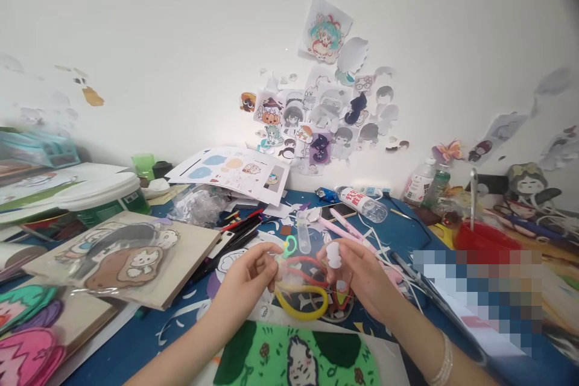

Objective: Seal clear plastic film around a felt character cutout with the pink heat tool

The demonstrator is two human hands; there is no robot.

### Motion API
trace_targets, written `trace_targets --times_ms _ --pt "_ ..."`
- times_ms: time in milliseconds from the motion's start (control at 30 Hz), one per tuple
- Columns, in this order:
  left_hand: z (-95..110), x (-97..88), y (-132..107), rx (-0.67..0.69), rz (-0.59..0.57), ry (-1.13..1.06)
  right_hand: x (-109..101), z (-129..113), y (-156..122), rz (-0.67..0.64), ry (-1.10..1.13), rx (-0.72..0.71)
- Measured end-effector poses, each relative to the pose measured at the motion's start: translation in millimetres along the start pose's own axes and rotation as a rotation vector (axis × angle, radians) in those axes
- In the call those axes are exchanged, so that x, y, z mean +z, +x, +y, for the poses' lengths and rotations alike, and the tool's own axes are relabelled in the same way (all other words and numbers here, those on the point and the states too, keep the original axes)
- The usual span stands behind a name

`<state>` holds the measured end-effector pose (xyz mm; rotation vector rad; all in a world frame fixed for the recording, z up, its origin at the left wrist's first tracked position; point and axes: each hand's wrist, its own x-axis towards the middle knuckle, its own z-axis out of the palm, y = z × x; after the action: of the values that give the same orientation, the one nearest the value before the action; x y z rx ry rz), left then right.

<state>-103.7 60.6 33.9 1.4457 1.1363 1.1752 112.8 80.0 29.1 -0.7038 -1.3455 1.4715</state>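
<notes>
My left hand [246, 277] and my right hand [359, 271] are raised together over the blue table [136, 338]. Between them they hold a small clear packet [303, 280] with red and yellow loops inside. The left fingers pinch its left edge. The right fingers are curled round its right side, next to a small white piece [333, 254] at the fingertips. A green ring-shaped piece [290, 245] shows just above the packet. Below my hands lies a green painted sheet [298, 359] with dark shapes and a small figure.
A wooden board with a cartoon drawing [122, 256] lies at left, pens [235, 229] beside it. Printed sheets [235, 172], a lying plastic bottle [364, 204], a red bowl [484, 235] and a white tub [102, 196] crowd the table. Stickers [316, 120] cover the wall.
</notes>
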Motion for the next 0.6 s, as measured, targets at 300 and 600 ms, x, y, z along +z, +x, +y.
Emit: trace_targets --times_ms 300,600 --pt "21.6 -19.2 1.5 -0.134 -0.167 -0.138 0.5 9.4 0.2 0.131 -0.324 -0.105" --pt "13.0 -19.0 0.0 -0.256 -0.309 -0.419 1.5 1.1 -5.5 0.109 -0.711 -0.464"
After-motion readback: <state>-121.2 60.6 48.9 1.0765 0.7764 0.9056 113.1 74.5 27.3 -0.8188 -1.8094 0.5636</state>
